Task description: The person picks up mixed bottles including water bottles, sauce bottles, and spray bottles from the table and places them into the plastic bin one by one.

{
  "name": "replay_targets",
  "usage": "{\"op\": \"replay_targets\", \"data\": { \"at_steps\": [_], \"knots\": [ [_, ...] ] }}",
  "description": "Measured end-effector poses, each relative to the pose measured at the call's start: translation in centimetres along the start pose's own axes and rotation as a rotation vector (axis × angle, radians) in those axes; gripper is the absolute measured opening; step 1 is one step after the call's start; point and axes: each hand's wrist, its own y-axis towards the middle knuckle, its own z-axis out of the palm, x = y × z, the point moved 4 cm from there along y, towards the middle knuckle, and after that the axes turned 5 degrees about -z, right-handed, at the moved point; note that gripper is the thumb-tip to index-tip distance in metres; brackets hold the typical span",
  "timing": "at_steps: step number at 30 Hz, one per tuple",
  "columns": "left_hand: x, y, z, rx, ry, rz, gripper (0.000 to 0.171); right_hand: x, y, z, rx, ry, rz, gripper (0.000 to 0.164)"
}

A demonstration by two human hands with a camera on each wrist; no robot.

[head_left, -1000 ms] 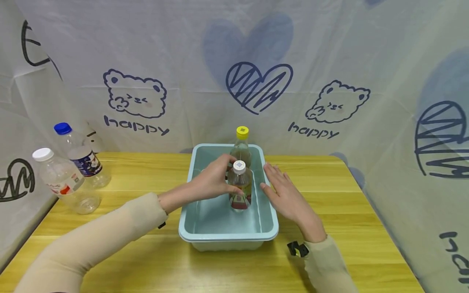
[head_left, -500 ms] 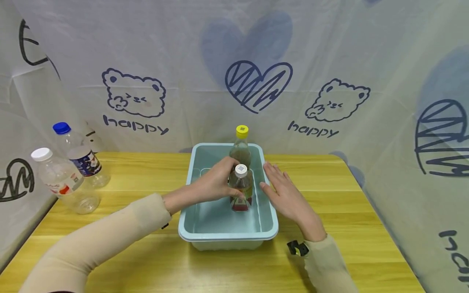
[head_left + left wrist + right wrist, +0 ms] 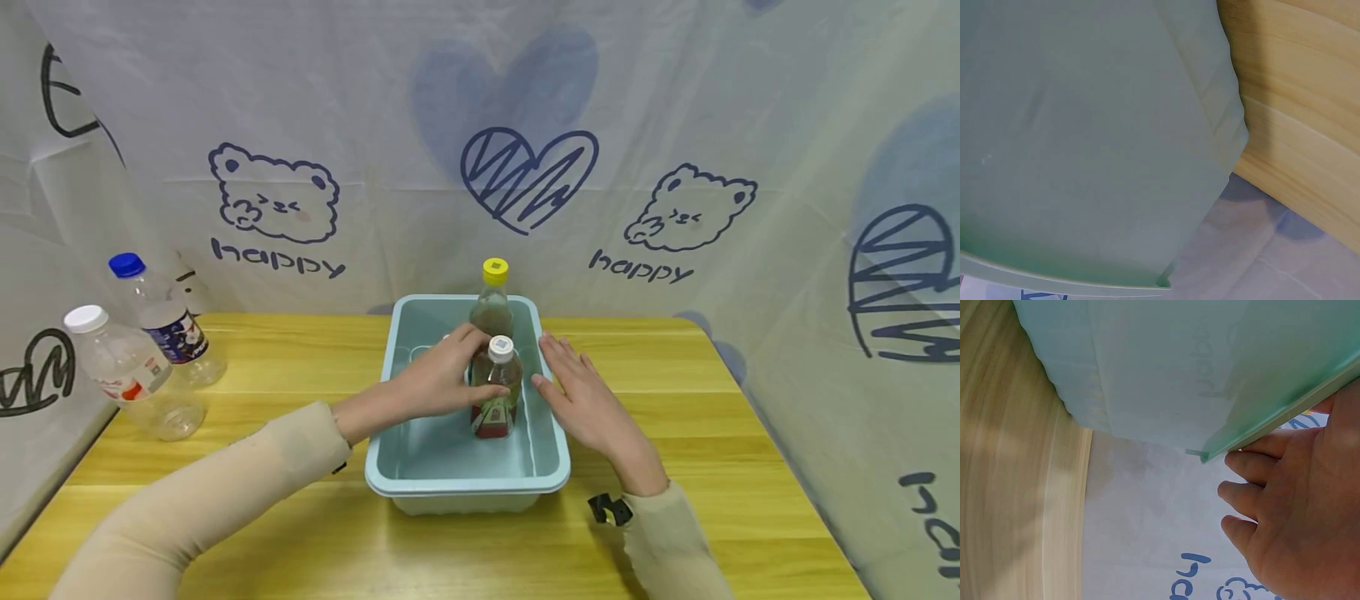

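Observation:
A pale blue plastic tub stands on the table, its outer side filling much of both wrist views. Inside it, my left hand holds a clear bottle with a white cap, thumb across its front and fingers behind. Its label is red and green, and it stands nearly upright. Just behind is a bottle with a yellow cap, partly hidden by the hand and the nearer bottle. My right hand rests with straight fingers along the tub's right rim; in the right wrist view, its fingertips touch the rim from outside.
On the table's left side stand two clear bottles, one with a white cap and one with a blue cap. A printed cloth hangs behind the wooden table and along both sides.
The white-capped bottle in the tub has shifted slightly to the right and nearer, with my left hand around it. My right hand stays at the rim.

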Motion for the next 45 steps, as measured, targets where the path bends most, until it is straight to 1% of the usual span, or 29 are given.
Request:
{"op": "replay_targets", "data": {
  "at_steps": [4, 9, 12, 15, 21, 24, 29, 33, 36, 41, 45],
  "knots": [
    [0.0, -0.1, -0.3, -0.007, 0.007, 0.007, 0.062, 0.1, 0.0, 0.0, 0.000, 0.000, -0.001, 0.065],
    [0.0, -0.4, -0.9, -0.029, -0.012, -0.003, 0.065, 0.2, 0.0, 0.0, 0.000, 0.003, -0.001, 0.065],
    [0.0, -0.7, -1.5, -0.062, -0.034, -0.002, 0.064, 0.2, -0.1, 0.0, -0.001, 0.005, -0.003, 0.065],
    [0.0, -1.0, -2.4, -0.117, -0.059, 0.007, 0.059, 0.2, -0.1, 0.0, -0.004, 0.001, -0.002, 0.065],
    [0.1, -2.3, -4.2, -0.251, -0.112, 0.045, 0.051, 0.1, 0.0, 0.0, -0.006, -0.002, -0.007, 0.065],
    [0.4, -3.0, -5.1, -0.311, -0.152, 0.041, 0.049, 0.1, 0.0, 0.0, -0.005, 0.004, -0.004, 0.065],
    [1.3, -4.7, -6.6, -0.413, -0.245, 0.004, 0.049, 0.2, -0.1, 0.0, 0.001, 0.013, 0.003, 0.065],
    [2.5, -6.4, -7.7, -0.507, -0.279, -0.034, 0.049, 0.2, -0.1, 0.1, 0.009, 0.014, 0.006, 0.066],
    [3.6, -7.6, -8.6, -0.600, -0.281, -0.068, 0.048, 0.1, -0.1, 0.2, 0.004, 0.017, 0.003, 0.065],
    [5.5, -10.0, -10.1, -0.795, -0.303, -0.130, 0.046, 0.2, -0.2, 0.2, 0.005, 0.020, 0.001, 0.065],
    [6.8, -11.3, -11.2, -0.904, -0.291, -0.160, 0.046, 0.3, -0.2, 0.2, 0.005, 0.020, 0.000, 0.065]
  ]
}}
